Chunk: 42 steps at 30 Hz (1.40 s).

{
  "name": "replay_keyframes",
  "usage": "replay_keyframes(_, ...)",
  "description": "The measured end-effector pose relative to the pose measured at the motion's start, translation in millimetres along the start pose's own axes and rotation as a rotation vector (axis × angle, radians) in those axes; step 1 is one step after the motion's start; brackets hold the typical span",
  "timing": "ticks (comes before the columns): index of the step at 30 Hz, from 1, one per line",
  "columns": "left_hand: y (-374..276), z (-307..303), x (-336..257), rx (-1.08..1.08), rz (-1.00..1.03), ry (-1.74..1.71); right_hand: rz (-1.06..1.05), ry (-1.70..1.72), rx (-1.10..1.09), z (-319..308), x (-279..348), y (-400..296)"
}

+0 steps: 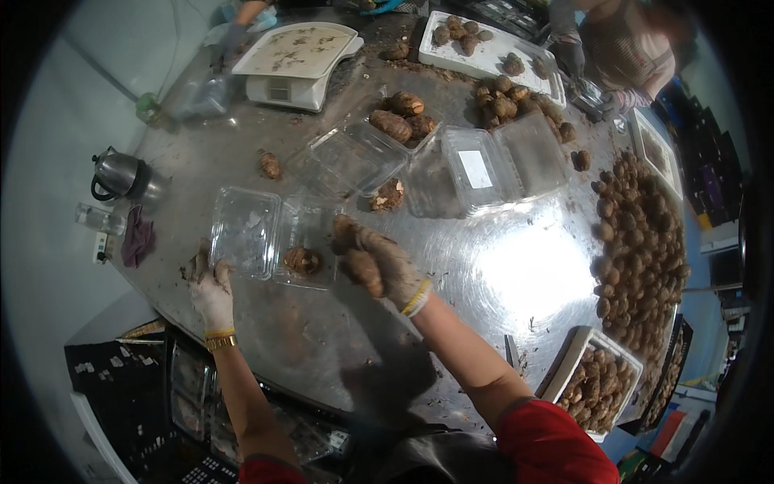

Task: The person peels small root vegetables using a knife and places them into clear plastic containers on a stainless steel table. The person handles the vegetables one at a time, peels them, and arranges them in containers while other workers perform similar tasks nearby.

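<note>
My right hand, in a soiled knit glove with a yellow cuff, grips a brown taro corm. It is just right of an opened clear plastic clamshell box, whose right half holds one taro corm. My left hand, gloved, with a gold watch at the wrist, is at the lower left corner of the box's left half. Its fingers are spread, and the thumb is close to the rim; whether it touches is unclear. A taro corm with pale cut patches lies beyond my right hand.
Another clamshell holds several corms; an open one stands beside it. A scale, kettle and purple cloth are farther off. Small corms heap at right, near a foam box. A co-worker stands opposite.
</note>
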State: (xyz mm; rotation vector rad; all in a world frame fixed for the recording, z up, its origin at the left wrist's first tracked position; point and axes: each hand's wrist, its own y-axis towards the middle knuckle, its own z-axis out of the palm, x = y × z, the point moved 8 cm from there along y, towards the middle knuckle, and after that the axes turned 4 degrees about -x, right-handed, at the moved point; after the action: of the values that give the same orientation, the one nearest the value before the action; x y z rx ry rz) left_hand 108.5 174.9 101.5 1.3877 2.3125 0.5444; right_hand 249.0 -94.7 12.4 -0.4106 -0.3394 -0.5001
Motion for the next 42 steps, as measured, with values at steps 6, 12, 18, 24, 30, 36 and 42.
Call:
replay_keyframes(6, -4.6, -3.4, -1.6, 0.013, -0.05, -0.057, -0.279, -0.016, -0.252, -33.7, 5.3, 30.4)
replay_keyframes(12, -13.4, 3.0, 7.7, 0.053, -0.154, -0.099, -0.526, -1.525, -0.95, -23.8, 92.3, -10.4)
replay_keyframes(18, -10.5, -11.0, -11.1, -0.089, 0.075, 0.059, -0.377, -1.966, -1.004, -22.1, 113.8, 30.6)
replay_keyframes(24, 6.6, 2.7, -35.0, 0.137, 0.277, 0.157, -0.23, -2.005, -0.832, -24.6, 119.2, 28.8)
replay_keyframes(30, 46.2, 62.9, -37.9, 0.485, -0.054, 0.089, -0.465, -1.716, -0.415, 32.8, 54.6, 20.9)
replay_keyframes(36, 106.4, 101.7, -74.1, 0.161, -0.005, 0.126, -0.708, -1.876, -0.223, 79.6, 32.6, 16.8)
replay_keyframes(42, 138.0, 169.8, -95.0, 0.296, 0.18, 0.321, -0.69, -1.765, -0.377, 39.9, 64.8, -60.1)
